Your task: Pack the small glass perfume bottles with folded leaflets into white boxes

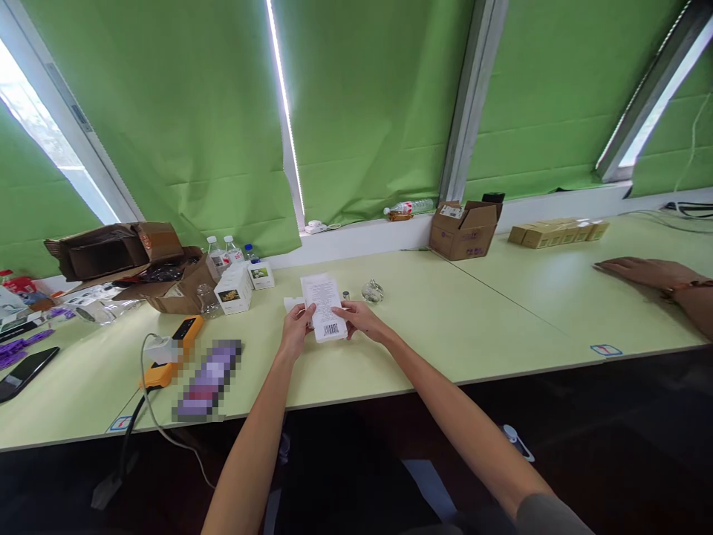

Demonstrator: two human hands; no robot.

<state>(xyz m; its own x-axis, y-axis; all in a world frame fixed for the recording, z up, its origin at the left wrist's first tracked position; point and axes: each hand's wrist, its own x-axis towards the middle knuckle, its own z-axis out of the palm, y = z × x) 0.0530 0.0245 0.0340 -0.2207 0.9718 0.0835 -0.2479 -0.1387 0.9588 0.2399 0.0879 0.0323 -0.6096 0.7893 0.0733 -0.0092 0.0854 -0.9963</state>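
Note:
A white box [324, 297] with small print and a barcode is held up over the table in both hands. My left hand [295, 328] grips its left edge, thumb on the front. On the other side my right hand [363, 319] holds the right edge, its thumb also on the printed face. Part of a white piece [292, 303] shows behind the box on the left; I cannot tell what it is. Just beyond my right hand are a clear glass object [372, 290] and a small dark-topped item [346, 296], partly hidden.
Several white boxes [234, 288] stand left, near an open cardboard carton [181, 286]. An orange power strip [186, 334] and a phone [210, 379] lie nearer. Rightward are another carton [465, 230], yellow boxes [557, 232] and another person's hand [640, 273] on the table.

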